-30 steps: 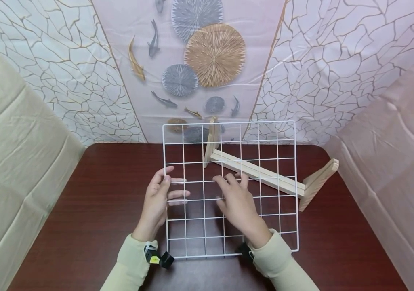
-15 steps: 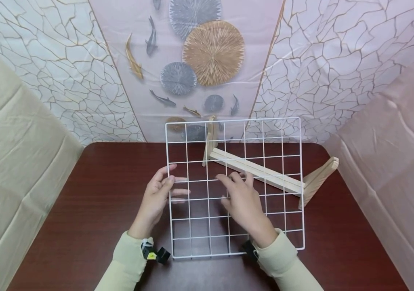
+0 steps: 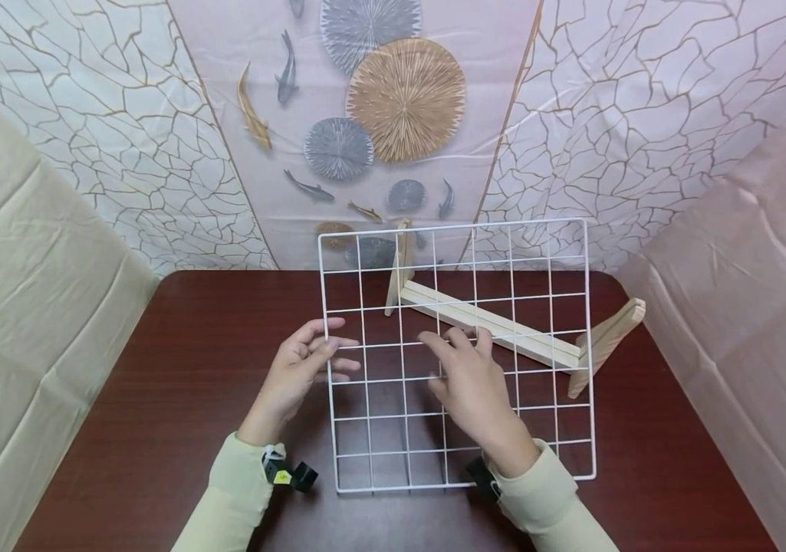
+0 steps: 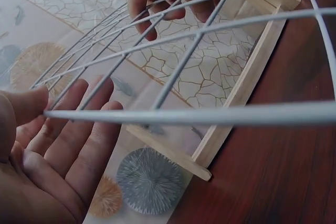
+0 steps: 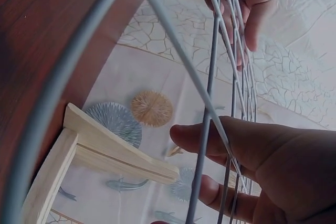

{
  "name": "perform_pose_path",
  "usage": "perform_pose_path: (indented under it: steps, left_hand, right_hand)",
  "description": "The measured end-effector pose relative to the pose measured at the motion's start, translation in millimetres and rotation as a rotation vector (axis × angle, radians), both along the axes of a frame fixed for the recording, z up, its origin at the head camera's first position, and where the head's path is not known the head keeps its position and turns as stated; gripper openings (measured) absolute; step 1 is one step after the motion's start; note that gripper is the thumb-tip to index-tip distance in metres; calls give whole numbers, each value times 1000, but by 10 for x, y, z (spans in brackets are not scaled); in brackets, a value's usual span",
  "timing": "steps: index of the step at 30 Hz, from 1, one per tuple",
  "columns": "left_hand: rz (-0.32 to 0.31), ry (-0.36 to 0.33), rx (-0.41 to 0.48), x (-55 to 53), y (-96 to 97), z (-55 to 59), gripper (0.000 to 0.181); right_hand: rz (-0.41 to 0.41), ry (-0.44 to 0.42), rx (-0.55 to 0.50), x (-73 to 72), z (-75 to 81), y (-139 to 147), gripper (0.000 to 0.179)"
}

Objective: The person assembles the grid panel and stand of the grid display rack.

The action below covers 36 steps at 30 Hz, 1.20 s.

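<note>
A white wire grid panel (image 3: 402, 379) stands tilted up over the table in the head view. My left hand (image 3: 299, 368) pinches its left edge, thumb in front and fingers spread behind the wires, as the left wrist view also shows. My right hand (image 3: 471, 391) holds the panel near its middle, fingers bent at the wires. In the right wrist view, the digits of my right hand (image 5: 294, 166) reach in among the wires; their exact contact is hard to tell. Behind the panel lies a wooden stand (image 3: 489, 323), a grooved bar between two end pieces.
The dark red-brown table (image 3: 179, 383) is backed by a patterned cloth (image 3: 406, 100). Pale cloth walls (image 3: 744, 307) rise at both sides. The stand's right end piece (image 3: 610, 345) sticks out beyond the panel's right edge. Each wrist carries a small black camera (image 3: 289, 471).
The wire grid panel has shifted right, its right edge moving farther than its left. My right hand has moved right with it; my left hand keeps its edge. The wooden stand has stayed put.
</note>
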<state>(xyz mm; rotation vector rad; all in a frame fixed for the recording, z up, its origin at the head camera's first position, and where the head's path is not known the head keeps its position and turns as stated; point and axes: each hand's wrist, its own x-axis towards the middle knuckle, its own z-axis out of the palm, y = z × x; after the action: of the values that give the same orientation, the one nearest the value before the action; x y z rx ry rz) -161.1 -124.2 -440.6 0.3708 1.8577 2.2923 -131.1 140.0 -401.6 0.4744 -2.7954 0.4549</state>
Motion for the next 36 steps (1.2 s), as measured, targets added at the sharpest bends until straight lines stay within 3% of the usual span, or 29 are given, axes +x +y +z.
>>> perform_pose_path:
  steps: [5,11,18,27,31,36]
  left_hand:
    - [-48,43,63,-83,-24,-12,36]
    - [-67,50,118,-277,-33,-14,39]
    - [1,8,7,-584,50,-13,46]
    - [26,-8,-298,-911,278,-167,42]
    - [85,0,-345,-1067,393,-236,45]
    - [125,80,-326,-1196,505,-227,46]
  right_hand:
    - [-11,4,-5,19,13,34,63]
    - [-26,4,-19,66,46,81,62]
    - [-27,20,-33,104,87,112,61]
    - [-16,34,-36,119,101,120,60]
    - [-17,30,-34,117,118,122,60]
    - [-14,28,-30,127,140,116,61]
